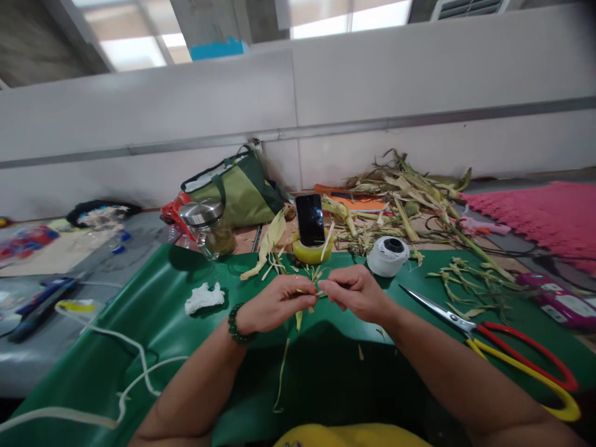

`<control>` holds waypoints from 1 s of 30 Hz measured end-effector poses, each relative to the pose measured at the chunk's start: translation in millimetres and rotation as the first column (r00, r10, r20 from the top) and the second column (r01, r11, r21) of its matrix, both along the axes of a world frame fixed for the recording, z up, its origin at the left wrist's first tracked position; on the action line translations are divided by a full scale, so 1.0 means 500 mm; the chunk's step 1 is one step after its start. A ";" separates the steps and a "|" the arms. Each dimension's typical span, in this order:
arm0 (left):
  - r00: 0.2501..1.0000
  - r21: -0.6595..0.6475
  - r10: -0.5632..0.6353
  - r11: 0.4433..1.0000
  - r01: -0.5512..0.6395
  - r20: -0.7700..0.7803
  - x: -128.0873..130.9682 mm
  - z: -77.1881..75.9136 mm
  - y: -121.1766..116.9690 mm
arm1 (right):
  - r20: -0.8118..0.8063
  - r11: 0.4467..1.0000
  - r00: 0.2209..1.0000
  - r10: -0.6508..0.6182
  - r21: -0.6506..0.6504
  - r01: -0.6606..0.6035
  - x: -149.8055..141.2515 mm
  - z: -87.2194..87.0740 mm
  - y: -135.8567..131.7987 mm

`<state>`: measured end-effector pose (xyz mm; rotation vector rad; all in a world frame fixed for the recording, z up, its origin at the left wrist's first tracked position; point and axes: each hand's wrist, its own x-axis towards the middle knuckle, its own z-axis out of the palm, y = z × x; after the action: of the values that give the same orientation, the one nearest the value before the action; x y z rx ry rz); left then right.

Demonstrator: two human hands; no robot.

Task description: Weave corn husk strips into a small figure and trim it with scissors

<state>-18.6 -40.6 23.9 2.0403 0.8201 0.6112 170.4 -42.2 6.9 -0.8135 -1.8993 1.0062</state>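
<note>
Over your green-covered surface (153,285), your left grip (282,301) and right grip (356,292) pinch thin husk strips (298,320), probably light and easily torn; hold them gently, fingertips close together.

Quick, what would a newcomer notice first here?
The left hand and right hand are close together at centre, over a green sheet, pinching plant strips. To their right lie red-and-yellow-handled scissors. Beyond the hands, a phone stands propped in a yellow holder.
</note>
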 end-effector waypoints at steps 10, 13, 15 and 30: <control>0.934 -0.481 0.181 0.877 -0.012 0.307 0.002 -0.031 0.021 | -0.017 0.994 0.996 -0.084 -0.069 0.082 0.014 -0.002 0.034; 0.947 -0.469 0.186 0.882 -0.044 0.262 0.009 -0.033 0.019 | 0.002 0.997 0.998 -0.066 -0.036 0.066 0.013 -0.003 0.031; 0.964 -0.378 0.166 0.922 -0.077 0.208 0.011 -0.030 0.016 | 0.003 0.997 0.997 -0.075 0.002 0.075 0.010 -0.005 0.025; 0.891 -0.275 0.321 0.932 -0.237 0.321 0.011 -0.036 0.027 | 0.002 0.945 0.998 -0.069 -0.320 0.066 0.005 -0.019 0.040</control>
<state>-12.8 -27.1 5.8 1.5461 0.9213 0.9759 173.1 -22.2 -2.6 -1.0491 -1.7099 1.2932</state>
